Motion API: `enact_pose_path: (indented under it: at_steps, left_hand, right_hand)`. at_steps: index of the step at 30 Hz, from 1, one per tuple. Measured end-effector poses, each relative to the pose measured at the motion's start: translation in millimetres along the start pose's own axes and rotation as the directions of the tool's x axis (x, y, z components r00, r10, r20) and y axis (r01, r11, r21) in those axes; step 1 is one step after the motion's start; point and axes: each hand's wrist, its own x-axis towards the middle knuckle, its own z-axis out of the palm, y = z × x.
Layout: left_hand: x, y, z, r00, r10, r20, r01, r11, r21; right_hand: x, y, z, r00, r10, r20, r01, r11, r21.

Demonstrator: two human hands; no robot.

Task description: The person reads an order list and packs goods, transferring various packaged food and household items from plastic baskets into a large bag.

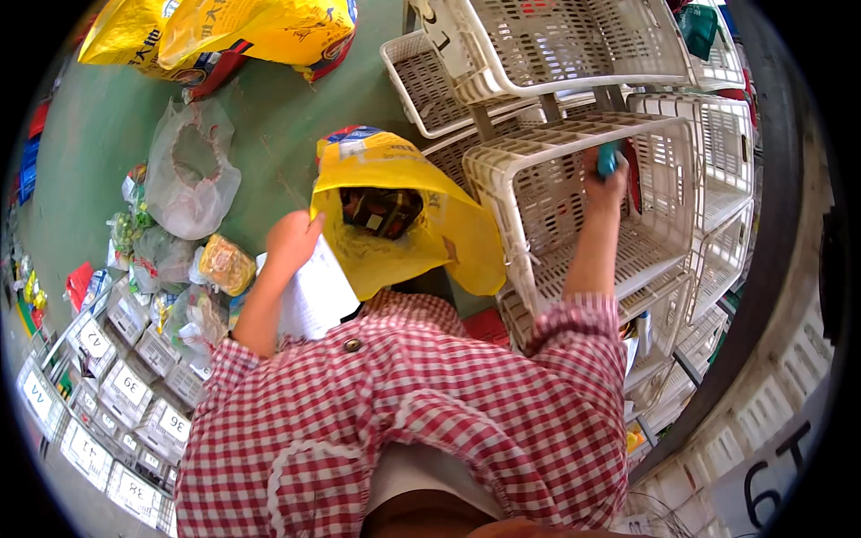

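My left hand [294,243] grips the near left rim of a yellow plastic sack [410,252], whose mouth gapes towards me. Inside it lie dark printed packages [382,210]. White paper sheets [313,290] hang just below that hand; whether its fingers also pinch them is hidden. My right hand [609,176] reaches into a white slatted plastic crate [538,144] on the rack, with its fingers around a small teal item [607,160], slightly blurred. Beside those fingers, a thin red and dark item [633,178] stands against the crate's side.
More white crates [585,84] are stacked above, behind and below on a metal rack. At left are a translucent bag [192,175], a wrapped yellow package [227,264] and numbered grey bins [128,383]. Other yellow sacks [262,33] lie on the green floor [276,114].
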Motion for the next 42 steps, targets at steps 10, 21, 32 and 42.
enact_pose_path:
  at_steps: [10,21,32,42]
  left_hand:
    - [30,-8,14,0.994,0.087,0.068,-0.09,0.995,0.037]
    - [-11,-1,-21,0.995,-0.085,0.06,0.089,0.995,-0.053]
    - [13,-12,10,0.996,0.019,0.084,-0.016,0.999,-0.034]
    - [40,-11,-39,0.948,0.167,0.272,-0.123,0.977,-0.172]
  right_hand:
    - [-258,-7,46,0.823,0.435,0.364,0.107,0.511,-0.853]
    - [9,-20,28,0.833,-0.284,0.475,-0.076,-0.909,-0.41]
    - [-95,-141,-39,0.768,-0.214,0.604,0.508,-0.369,-0.778]
    - [-303,38,105,0.431,0.284,0.857,0.902,-0.132,-0.41]
